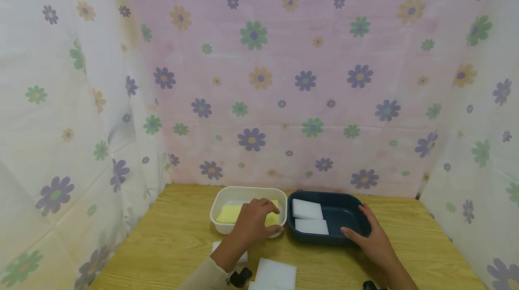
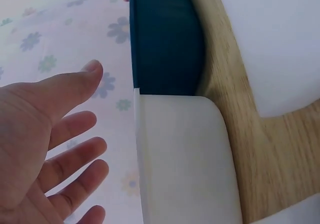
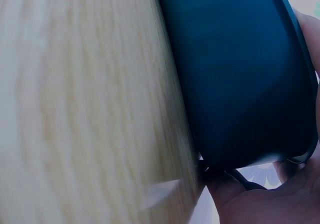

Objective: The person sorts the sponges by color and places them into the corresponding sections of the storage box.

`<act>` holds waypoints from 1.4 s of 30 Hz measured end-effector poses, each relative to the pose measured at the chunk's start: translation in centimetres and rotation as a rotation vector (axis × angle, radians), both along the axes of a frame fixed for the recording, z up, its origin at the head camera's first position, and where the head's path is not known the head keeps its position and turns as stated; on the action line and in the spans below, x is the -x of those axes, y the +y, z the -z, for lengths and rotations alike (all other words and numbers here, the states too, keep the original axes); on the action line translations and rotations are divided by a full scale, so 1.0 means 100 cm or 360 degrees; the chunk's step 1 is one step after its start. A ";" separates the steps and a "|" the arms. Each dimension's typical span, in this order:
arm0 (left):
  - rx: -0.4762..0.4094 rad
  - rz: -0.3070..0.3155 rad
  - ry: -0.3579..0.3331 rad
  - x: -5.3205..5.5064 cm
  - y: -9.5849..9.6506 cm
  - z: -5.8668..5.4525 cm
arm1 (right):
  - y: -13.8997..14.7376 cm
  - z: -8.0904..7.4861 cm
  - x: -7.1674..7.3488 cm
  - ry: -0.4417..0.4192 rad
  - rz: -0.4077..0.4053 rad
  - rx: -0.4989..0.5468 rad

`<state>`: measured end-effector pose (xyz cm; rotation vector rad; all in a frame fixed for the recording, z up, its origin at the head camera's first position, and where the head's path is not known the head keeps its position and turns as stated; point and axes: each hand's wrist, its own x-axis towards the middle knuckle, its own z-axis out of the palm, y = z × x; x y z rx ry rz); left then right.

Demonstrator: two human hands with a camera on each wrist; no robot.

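Observation:
My left hand (image 1: pixel 254 222) hovers over the white container (image 1: pixel 223 228), its fingers loosely bent and nothing between them; the left wrist view shows the same hand (image 2: pixel 55 144) with thumb and fingers apart. Yellow sponges (image 1: pixel 229 214) lie in that container, partly hidden by the hand. With my right hand (image 1: pixel 377 242) I grip the right end of the dark blue container (image 1: pixel 342 218), thumb at its front rim and fingers round the far side. Two white sponges (image 1: pixel 307 209) lie side by side in its left half. In the right wrist view, fingers curl round the container's (image 3: pixel 240 84) end.
The two containers stand next to each other on the wooden table (image 1: pixel 178 222). In front of them lie white sponges (image 1: pixel 277 274), one partly behind my left forearm (image 1: pixel 227 254). Flower-printed cloth (image 1: pixel 284 155) closes off the back and both sides.

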<state>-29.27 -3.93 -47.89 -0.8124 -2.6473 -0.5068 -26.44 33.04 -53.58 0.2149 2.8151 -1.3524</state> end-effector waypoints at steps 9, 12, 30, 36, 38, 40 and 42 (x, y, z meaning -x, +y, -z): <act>-0.0144 -0.0043 -0.0093 -0.014 -0.017 0.012 | -0.001 0.000 0.003 0.0002 0.0002 -0.0011; -0.0171 -0.0032 -0.0122 -0.019 -0.022 0.015 | 0.000 0.000 0.003 -0.0002 0.0009 -0.0020; -0.0141 0.0086 -0.0262 -0.033 -0.029 0.020 | 0.003 -0.002 0.001 -0.0026 0.0021 -0.0044; -0.0136 0.0068 -0.0282 -0.033 -0.029 0.023 | 0.001 -0.001 0.001 -0.0024 0.0013 -0.0024; -0.0145 0.0068 -0.0292 -0.033 -0.029 0.024 | 0.001 -0.001 0.001 -0.0026 0.0010 -0.0027; -0.0153 0.0067 -0.0299 -0.034 -0.029 0.024 | 0.000 -0.001 0.001 -0.0029 0.0012 -0.0033; -0.0154 0.0068 -0.0304 -0.035 -0.030 0.023 | 0.000 -0.001 0.000 -0.0033 0.0012 -0.0036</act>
